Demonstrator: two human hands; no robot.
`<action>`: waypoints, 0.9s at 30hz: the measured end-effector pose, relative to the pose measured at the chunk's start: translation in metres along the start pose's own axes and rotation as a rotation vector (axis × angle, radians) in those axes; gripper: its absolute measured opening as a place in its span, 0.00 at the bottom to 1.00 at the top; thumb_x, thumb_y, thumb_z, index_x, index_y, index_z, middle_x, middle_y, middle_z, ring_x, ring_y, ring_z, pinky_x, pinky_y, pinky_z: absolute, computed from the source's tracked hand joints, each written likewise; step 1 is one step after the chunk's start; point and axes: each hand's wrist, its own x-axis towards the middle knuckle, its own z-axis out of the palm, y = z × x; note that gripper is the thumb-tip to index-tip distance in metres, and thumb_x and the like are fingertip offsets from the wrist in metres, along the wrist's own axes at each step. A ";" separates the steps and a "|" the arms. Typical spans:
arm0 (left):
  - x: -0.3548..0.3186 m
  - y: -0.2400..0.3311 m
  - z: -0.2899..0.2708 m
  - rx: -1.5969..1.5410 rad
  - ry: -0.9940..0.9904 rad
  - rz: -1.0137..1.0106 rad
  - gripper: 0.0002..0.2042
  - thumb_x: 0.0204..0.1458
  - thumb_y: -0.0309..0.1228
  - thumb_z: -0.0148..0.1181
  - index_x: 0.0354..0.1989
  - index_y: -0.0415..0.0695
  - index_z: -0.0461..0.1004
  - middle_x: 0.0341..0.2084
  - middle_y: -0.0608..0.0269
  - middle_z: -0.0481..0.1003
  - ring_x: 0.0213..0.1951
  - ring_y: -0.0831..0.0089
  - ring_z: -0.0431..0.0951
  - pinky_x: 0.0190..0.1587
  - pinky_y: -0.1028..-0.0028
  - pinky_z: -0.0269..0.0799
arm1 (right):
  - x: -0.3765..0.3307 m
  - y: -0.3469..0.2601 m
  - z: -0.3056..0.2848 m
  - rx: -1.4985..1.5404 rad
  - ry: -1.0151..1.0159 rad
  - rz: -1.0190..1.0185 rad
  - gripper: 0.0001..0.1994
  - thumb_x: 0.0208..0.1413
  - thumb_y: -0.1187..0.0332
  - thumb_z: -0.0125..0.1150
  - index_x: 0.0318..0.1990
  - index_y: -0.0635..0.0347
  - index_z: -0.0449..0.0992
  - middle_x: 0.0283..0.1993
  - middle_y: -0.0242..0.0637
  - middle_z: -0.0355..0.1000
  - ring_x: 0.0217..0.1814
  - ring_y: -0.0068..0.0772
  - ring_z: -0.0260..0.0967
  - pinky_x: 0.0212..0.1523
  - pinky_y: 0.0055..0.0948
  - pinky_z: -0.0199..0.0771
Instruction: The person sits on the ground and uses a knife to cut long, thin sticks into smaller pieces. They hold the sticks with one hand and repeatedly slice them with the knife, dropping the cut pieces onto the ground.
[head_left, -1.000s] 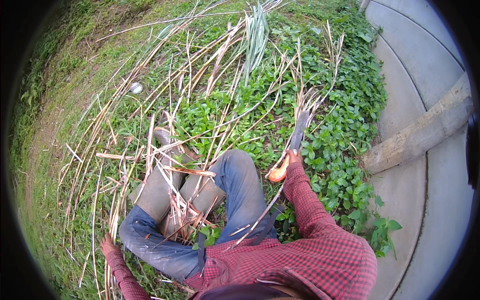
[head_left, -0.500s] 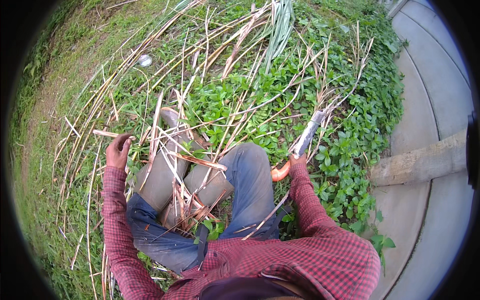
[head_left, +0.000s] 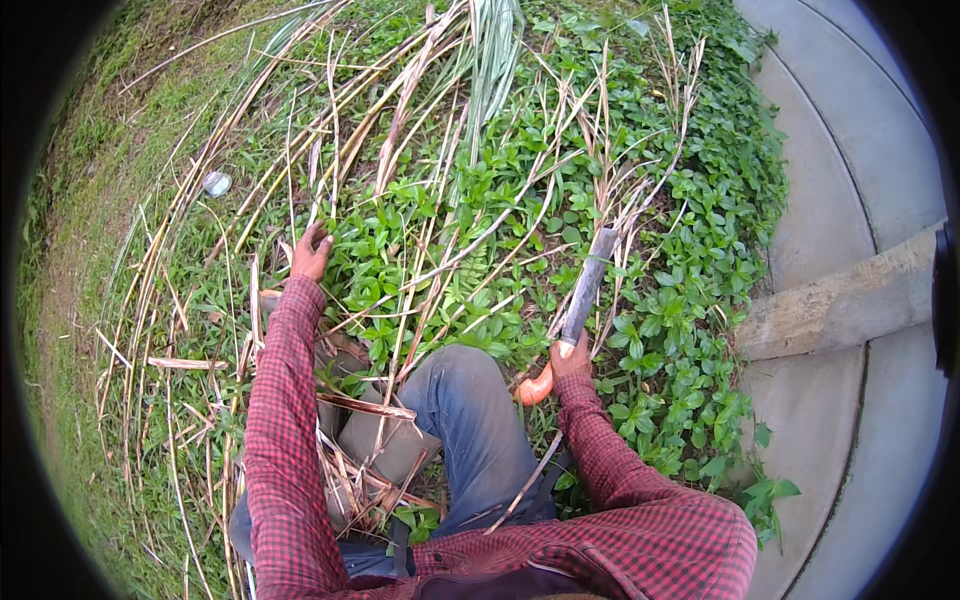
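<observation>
Left hand (head_left: 310,254): arm stretched forward, fingers closing among dry cane stalks (head_left: 400,150) lying on the ground.
Right hand (head_left: 570,358): bent at the knee, gripping a machete (head_left: 578,310) by its orange handle, blade pointing away over green groundcover (head_left: 680,260).
Legs: jeans (head_left: 470,430) and rubber boots (head_left: 385,445) amid stalks.
Right edge: concrete paving (head_left: 850,200).

The light is soft and even, like a cloudy day outside. Nothing shines hard, and shadows are very faint. The green leaves (head_left: 520,190) look bright and clear in the middle. A black ring goes all around the picture. Near that ring things bend: the grey path (head_left: 850,150) curves like a bowl. The grass (head_left: 70,250) at the left edge looks smeary.
</observation>
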 end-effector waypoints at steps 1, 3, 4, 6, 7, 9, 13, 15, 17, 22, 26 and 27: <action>0.006 -0.002 -0.001 0.033 0.003 0.030 0.22 0.50 0.27 0.52 0.55 0.39 0.60 0.46 0.49 0.69 0.48 0.63 0.69 0.52 0.70 0.63 | -0.002 0.000 0.002 0.030 0.025 -0.048 0.37 0.42 0.58 0.59 0.59 0.60 0.51 0.47 0.59 0.65 0.47 0.56 0.66 0.48 0.40 0.65; 0.020 -0.004 -0.006 0.115 0.041 0.022 0.21 0.50 0.26 0.51 0.55 0.40 0.60 0.47 0.51 0.68 0.49 0.65 0.69 0.52 0.72 0.63 | -0.002 -0.005 0.002 0.030 0.020 -0.005 0.37 0.42 0.58 0.59 0.59 0.59 0.51 0.45 0.57 0.67 0.45 0.56 0.67 0.47 0.41 0.66; 0.028 -0.009 -0.011 0.109 0.075 0.034 0.20 0.51 0.26 0.50 0.54 0.40 0.61 0.47 0.52 0.69 0.49 0.65 0.69 0.52 0.72 0.63 | -0.002 -0.007 0.003 0.012 0.031 0.005 0.37 0.41 0.58 0.59 0.59 0.59 0.51 0.44 0.57 0.68 0.44 0.55 0.68 0.46 0.41 0.67; 0.037 0.007 -0.007 0.185 0.100 0.017 0.17 0.52 0.25 0.48 0.51 0.40 0.65 0.46 0.55 0.70 0.49 0.68 0.70 0.52 0.72 0.63 | 0.003 0.015 0.011 -0.004 0.074 -0.046 0.37 0.41 0.59 0.59 0.60 0.59 0.51 0.44 0.57 0.68 0.44 0.55 0.68 0.46 0.41 0.67; 0.045 0.004 -0.010 0.149 0.126 -0.006 0.16 0.52 0.24 0.47 0.51 0.40 0.66 0.46 0.56 0.71 0.49 0.68 0.70 0.52 0.73 0.63 | 0.003 0.017 0.012 -0.002 0.086 -0.072 0.37 0.41 0.59 0.60 0.60 0.58 0.51 0.44 0.57 0.68 0.44 0.55 0.68 0.46 0.41 0.67; 0.065 -0.007 -0.021 0.036 0.138 0.031 0.16 0.53 0.23 0.45 0.51 0.42 0.66 0.47 0.56 0.70 0.49 0.69 0.70 0.53 0.73 0.63 | 0.001 0.012 0.012 0.012 0.055 -0.044 0.37 0.41 0.59 0.60 0.59 0.59 0.51 0.44 0.56 0.68 0.44 0.55 0.68 0.45 0.41 0.67; 0.097 -0.018 -0.023 0.258 0.060 0.101 0.20 0.52 0.19 0.40 0.56 0.37 0.59 0.52 0.50 0.65 0.53 0.65 0.66 0.57 0.74 0.57 | 0.002 0.011 0.011 0.046 0.067 -0.074 0.36 0.42 0.61 0.61 0.59 0.61 0.52 0.44 0.56 0.68 0.44 0.55 0.68 0.45 0.41 0.67; 0.113 -0.036 -0.020 0.417 0.020 0.074 0.22 0.51 0.22 0.40 0.58 0.40 0.56 0.55 0.49 0.61 0.56 0.63 0.63 0.58 0.72 0.55 | 0.003 0.011 0.011 0.030 0.076 -0.109 0.36 0.42 0.63 0.61 0.59 0.62 0.52 0.45 0.56 0.67 0.45 0.55 0.68 0.45 0.41 0.67; 0.122 -0.042 -0.016 0.448 -0.032 0.034 0.23 0.51 0.23 0.41 0.58 0.40 0.56 0.54 0.48 0.62 0.55 0.63 0.63 0.58 0.72 0.55 | 0.002 0.007 0.010 0.033 0.075 -0.111 0.36 0.42 0.63 0.62 0.59 0.62 0.53 0.45 0.56 0.67 0.45 0.55 0.67 0.45 0.41 0.67; 0.133 -0.042 0.006 0.646 0.091 0.103 0.23 0.52 0.26 0.42 0.59 0.42 0.55 0.54 0.47 0.61 0.56 0.58 0.62 0.60 0.68 0.53 | 0.006 0.019 0.013 0.018 0.089 -0.122 0.35 0.43 0.63 0.62 0.58 0.65 0.54 0.46 0.57 0.67 0.47 0.55 0.67 0.46 0.40 0.67; 0.145 -0.047 0.004 0.516 0.086 -0.027 0.23 0.51 0.34 0.49 0.56 0.40 0.59 0.48 0.48 0.68 0.50 0.59 0.69 0.53 0.67 0.61 | 0.002 0.012 0.011 0.012 0.083 -0.147 0.34 0.43 0.63 0.61 0.58 0.65 0.53 0.45 0.57 0.67 0.45 0.54 0.68 0.45 0.40 0.68; 0.150 -0.047 0.004 0.446 0.067 -0.057 0.24 0.50 0.36 0.51 0.55 0.39 0.61 0.46 0.48 0.70 0.48 0.59 0.70 0.52 0.67 0.63 | 0.002 0.010 0.009 0.020 0.075 -0.144 0.34 0.43 0.63 0.61 0.58 0.65 0.53 0.44 0.57 0.67 0.44 0.54 0.68 0.44 0.39 0.68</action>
